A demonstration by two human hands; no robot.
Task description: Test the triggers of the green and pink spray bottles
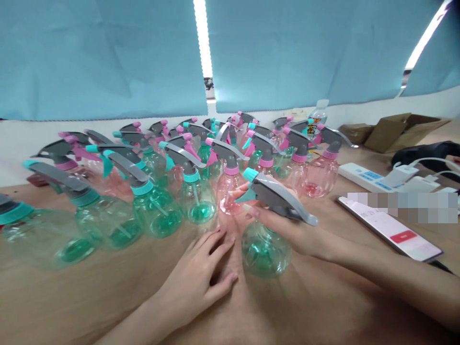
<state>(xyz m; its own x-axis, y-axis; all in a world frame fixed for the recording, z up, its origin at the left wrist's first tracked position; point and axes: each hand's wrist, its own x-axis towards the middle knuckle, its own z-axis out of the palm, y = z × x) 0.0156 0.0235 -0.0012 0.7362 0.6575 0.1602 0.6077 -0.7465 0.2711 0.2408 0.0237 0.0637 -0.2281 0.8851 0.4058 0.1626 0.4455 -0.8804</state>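
Observation:
A green spray bottle [266, 251] with a grey head and teal nozzle is right in front of me. My right hand [283, 218] is wrapped round its neck, just under the trigger head, with the thumb below the teal trigger. Whether the bottle's base touches the table cannot be made out. To its left, my left hand [210, 261] lies on the table, fingers stretched out and holding nothing. Beyond the hands stand a pink spray bottle [230, 189] and another green spray bottle [197, 199], both upright.
Several more green and pink spray bottles [158, 211] crowd the table [143, 297] toward the back and left. At right lie a phone [395, 227], a white power strip [366, 177] with plugs, and an open cardboard box [402, 132]. A clear drink bottle [318, 117] stands behind.

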